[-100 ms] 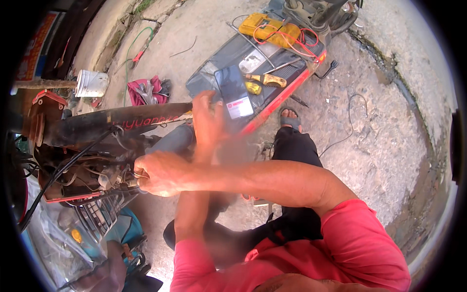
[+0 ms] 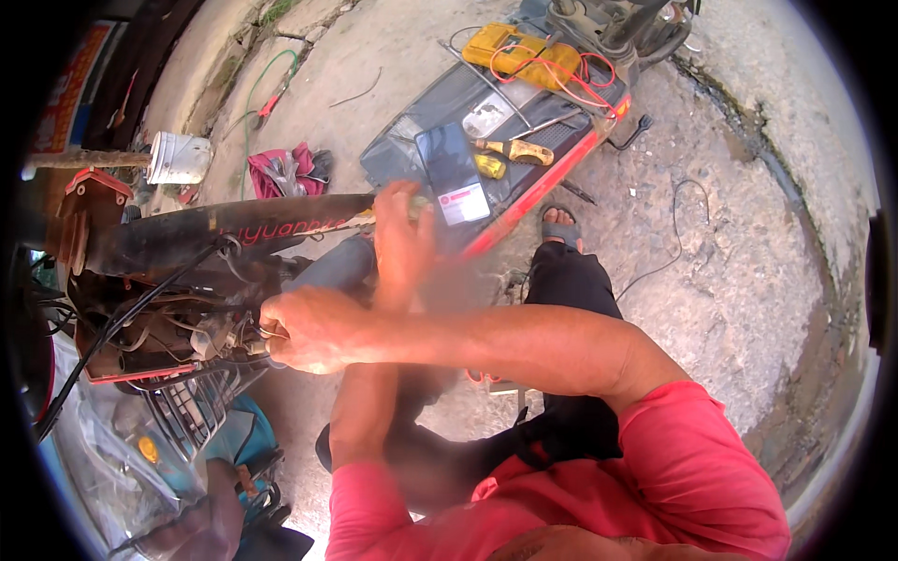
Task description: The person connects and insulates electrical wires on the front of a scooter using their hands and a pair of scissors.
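Note:
My forearms cross, the right one over the left. My right hand (image 2: 313, 329) is closed at the opened body of a two-wheeler, its fingertips pinching what looks like a thin wire (image 2: 271, 330) beside a cluster of wires and connectors (image 2: 220, 338). Farther up, my left hand (image 2: 404, 238) has its fingers curled at the right end of a long black panel (image 2: 173, 238) with red lettering. What those fingers hold, if anything, is hidden. Just right of that hand, a phone (image 2: 444, 161) with its screen lit lies on the dark footboard (image 2: 393, 150).
On the footboard are a yellow multimeter (image 2: 519, 56) with red leads, a yellow-handled tool (image 2: 514, 151) and a short yellow screwdriver (image 2: 489, 166). A white bucket (image 2: 180, 159) and a pink cloth bundle (image 2: 288, 173) are at the left. Black cables (image 2: 122, 323) cross the opened body.
My left hand has shifted slightly down at the panel's end. My right hand stays at the wires, and the whole view has moved a little.

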Motion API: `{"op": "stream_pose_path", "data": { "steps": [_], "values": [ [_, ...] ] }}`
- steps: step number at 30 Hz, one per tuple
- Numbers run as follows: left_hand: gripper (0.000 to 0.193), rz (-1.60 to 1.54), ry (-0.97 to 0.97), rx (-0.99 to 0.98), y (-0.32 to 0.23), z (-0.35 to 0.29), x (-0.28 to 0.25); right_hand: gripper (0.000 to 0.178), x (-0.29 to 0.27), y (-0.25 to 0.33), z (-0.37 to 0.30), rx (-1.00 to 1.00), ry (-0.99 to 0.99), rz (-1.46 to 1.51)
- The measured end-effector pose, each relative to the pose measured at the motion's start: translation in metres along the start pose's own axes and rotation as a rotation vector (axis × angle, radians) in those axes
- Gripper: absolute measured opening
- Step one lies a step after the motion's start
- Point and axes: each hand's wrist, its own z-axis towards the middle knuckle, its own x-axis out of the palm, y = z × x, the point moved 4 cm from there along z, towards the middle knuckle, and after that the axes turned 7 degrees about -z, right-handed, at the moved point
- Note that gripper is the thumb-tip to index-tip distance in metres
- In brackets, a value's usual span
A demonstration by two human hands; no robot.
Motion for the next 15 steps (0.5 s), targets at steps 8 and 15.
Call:
{"op": "stream_pose_path", "data": {
  "steps": [8,15],
  "values": [
    [0.051,0.108,0.217,-0.106,-0.022,-0.046,-0.01,0.018,-0.004,0.0,-0.002,0.001,-0.062,0.066],
    [0.068,0.024,0.3,-0.338,-0.032,-0.039,0.009,0.026,-0.007,0.006,-0.003,0.026,0.047,0.015]
  ]
}}
